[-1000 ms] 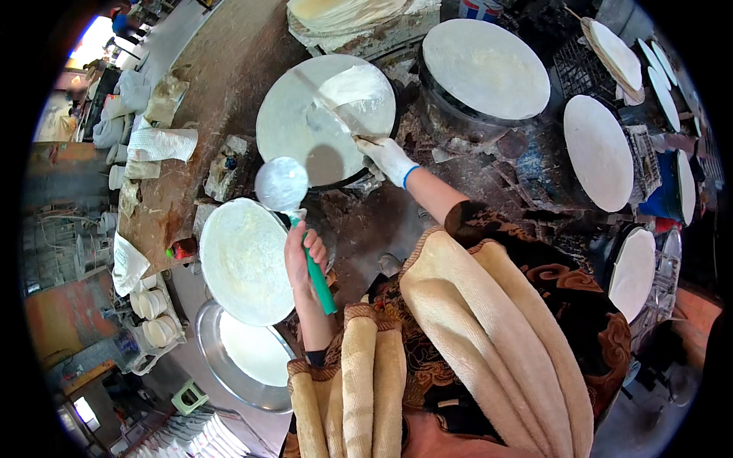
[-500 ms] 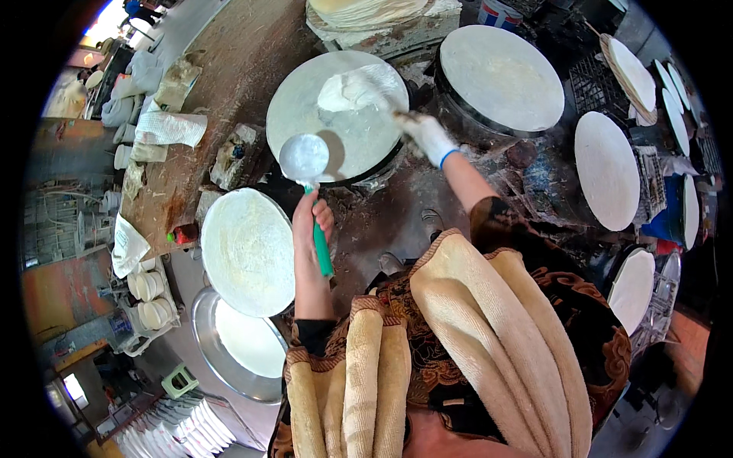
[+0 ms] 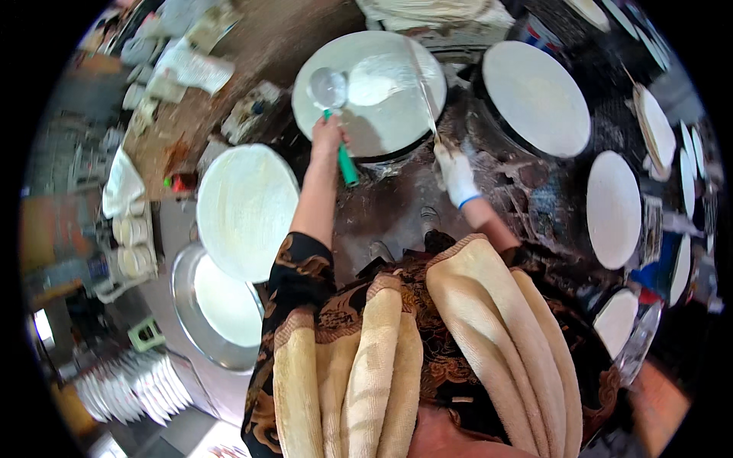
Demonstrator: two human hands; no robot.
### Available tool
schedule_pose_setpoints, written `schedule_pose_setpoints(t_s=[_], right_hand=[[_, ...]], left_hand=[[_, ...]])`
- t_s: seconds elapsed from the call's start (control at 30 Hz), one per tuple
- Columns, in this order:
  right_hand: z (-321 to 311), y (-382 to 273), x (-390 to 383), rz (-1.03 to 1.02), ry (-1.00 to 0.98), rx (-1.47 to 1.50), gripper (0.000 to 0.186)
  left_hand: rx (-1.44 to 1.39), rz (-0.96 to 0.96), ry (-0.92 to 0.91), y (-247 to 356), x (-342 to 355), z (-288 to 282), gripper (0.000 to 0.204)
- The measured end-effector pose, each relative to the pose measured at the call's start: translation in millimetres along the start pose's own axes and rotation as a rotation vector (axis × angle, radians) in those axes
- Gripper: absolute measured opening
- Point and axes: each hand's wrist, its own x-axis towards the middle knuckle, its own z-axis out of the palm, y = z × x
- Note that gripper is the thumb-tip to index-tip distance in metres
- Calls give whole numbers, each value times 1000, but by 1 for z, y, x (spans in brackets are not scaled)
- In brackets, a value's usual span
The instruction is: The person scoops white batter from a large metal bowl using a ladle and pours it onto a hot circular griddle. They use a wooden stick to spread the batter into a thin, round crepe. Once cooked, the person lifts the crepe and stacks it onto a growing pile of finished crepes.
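My left hand (image 3: 330,131) is closed round the green handle of a metal ladle (image 3: 328,88). The ladle's bowl hangs over the left part of a large round griddle (image 3: 359,49), beside a pool of white batter (image 3: 379,79). In its white glove, my right hand (image 3: 455,169) grips a long, thin spreader (image 3: 421,82) at its near end. The spreader reaches away across the griddle's right side, just right of the batter. My fingers inside the glove are partly hidden.
Another round griddle (image 3: 536,99) stands to the right. A pale round disc (image 3: 248,214) lies at the left, overlapping a metal basin (image 3: 183,298) of white liquid. Several flat round sheets lean farther right, including a pale one (image 3: 613,210). Thin sheets (image 3: 427,9) are stacked at the far edge.
My view has shifted. The ladle has moved from the griddle's near left edge to farther over it. The spreader, blurred over the batter before, now lies to its right.
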Motion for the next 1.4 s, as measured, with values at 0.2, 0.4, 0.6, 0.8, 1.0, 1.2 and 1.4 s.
schedule_pose_setpoints(t_s=[0.2,0.4,0.6,0.8,1.0,1.2,1.4], right_hand=[[64,-4,-9,224,-117,-108,42],[28,23,40,-176,-192,-371,40],[42,-31,-1,46,-285,-156,38],[8,1,39,-341,12,-483,42],[16,-16,-51,-41,-365,-591,47],[8,49,-47,-451,-7,-691,47],[-13,68,-165,-159,-135,-252,52]], left_hand=[[-187,60,37,-8,-13,37,20],[-429,-27,95,-15,-25,42,18],[-972,-254,-232,-11,-28,12,25],[-897,-223,-409,16,-54,-5,48],[-1045,-110,-721,54,-67,10,16],[-1108,-160,-1146,79,-76,-9,30],[-941,-413,-1065,1,-116,-13,34]])
